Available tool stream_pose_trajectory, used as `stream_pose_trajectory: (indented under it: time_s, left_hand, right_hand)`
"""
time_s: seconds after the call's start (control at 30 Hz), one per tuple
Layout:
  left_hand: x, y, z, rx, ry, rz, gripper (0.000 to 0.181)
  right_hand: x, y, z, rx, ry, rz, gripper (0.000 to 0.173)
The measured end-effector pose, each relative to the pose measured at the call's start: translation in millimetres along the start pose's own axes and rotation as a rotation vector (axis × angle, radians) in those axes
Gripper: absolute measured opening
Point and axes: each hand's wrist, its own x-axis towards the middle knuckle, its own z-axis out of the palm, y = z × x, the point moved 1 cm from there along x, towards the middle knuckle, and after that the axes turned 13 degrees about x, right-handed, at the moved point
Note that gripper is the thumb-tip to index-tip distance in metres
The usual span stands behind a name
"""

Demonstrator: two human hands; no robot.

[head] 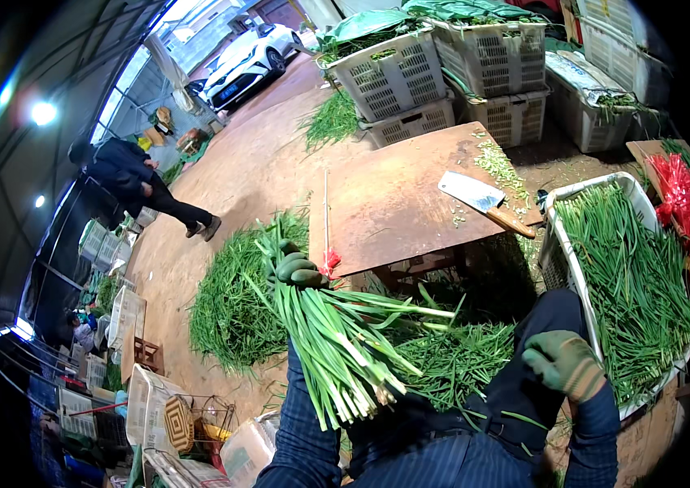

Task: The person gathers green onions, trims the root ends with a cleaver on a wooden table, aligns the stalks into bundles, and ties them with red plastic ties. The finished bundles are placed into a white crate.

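Note:
My left hand [296, 268], in a green work glove, is closed around a bunch of long green stalks with pale ends [351, 360]; the pale ends point down toward my lap. My right hand [564, 365], in a green glove with a striped cuff, rests over my thigh beside the crate; its fingers are curled and I cannot tell whether they hold anything. A cleaver with a wooden handle [473, 192] lies on the wooden board [381, 201] in front of me, near chopped pale bits [500, 168]. Red ties [331, 261] hang at the board's near left corner.
A white crate [570, 262] full of green stalks stands at my right, with red plastic strands [680, 195] beyond it. Leaf piles [235, 305] lie on the floor. Stacked crates [390, 76] stand ahead. A person [137, 177] walks at the left; a white car [247, 61] is parked outside.

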Motion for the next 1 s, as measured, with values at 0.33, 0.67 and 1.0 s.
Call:
stream_pose_trajectory:
  time_s: [0.33,0.67,1.0]
  left_hand:
    - [10,-21,11,-0.043,-0.084,-0.062,0.037]
    - [-3,-18,20,0.04,0.008,-0.005,0.033]
    - [1,-23,17,0.072,-0.011,0.022,0.034]
  right_hand:
    - [71,-55,89,0.994,0.045,-0.225,0.054]
    - [69,-66,94,1.021,-0.144,-0.154,0.053]
    - [79,-47,113,1.211,0.449,-0.261,0.018]
